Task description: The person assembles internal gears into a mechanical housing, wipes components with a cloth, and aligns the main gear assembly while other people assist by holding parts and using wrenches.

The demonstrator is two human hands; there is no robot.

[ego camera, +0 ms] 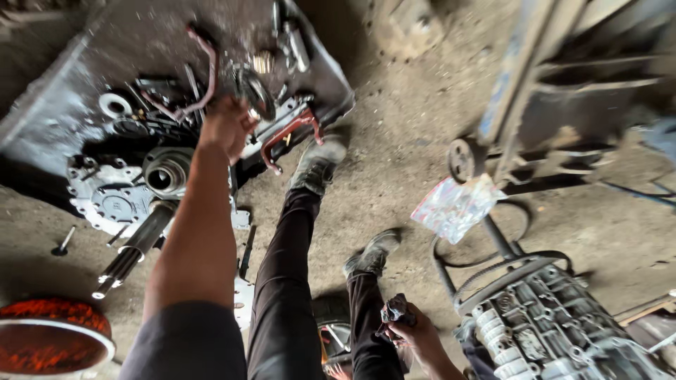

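1. Orange-red stuff fills a round metal-rimmed bowl (49, 343) at the bottom left corner, standing on the dusty concrete floor (394, 141).
2. Just right of it and higher, a splined steel shaft (134, 250) lies slanted on the floor, its upper end close to a round grey housing cover (105, 200) and a dark bearing hub (165, 172).
3. Behind these lies a big grey metal tray (63, 105) strewn with greasy parts: a white ring (115, 105), bent reddish rods (204, 70) and a red bracket (289, 134) near its right edge.
4. The left hand (227, 127) reaches out over the tray, its arm stretched from the bottom of the frame. Its grip is closed around the edge of a dark round metal ring part (255, 93), which it holds up above the tray's clutter.
5. Two legs in dark trousers run up the middle, ending in worn grey shoes (317, 165) on the floor.
6. The right hand (415, 331) sits low beside the right knee, its grip closed on a crumpled dark rag (394, 309).
7. Further right, a clear plastic bag (454, 207) rests on a black frame, above a grimy grey gearbox casing (549, 331) at the bottom right.
8. A blue-grey metal stand with a small wheel (461, 158) occupies the upper right.
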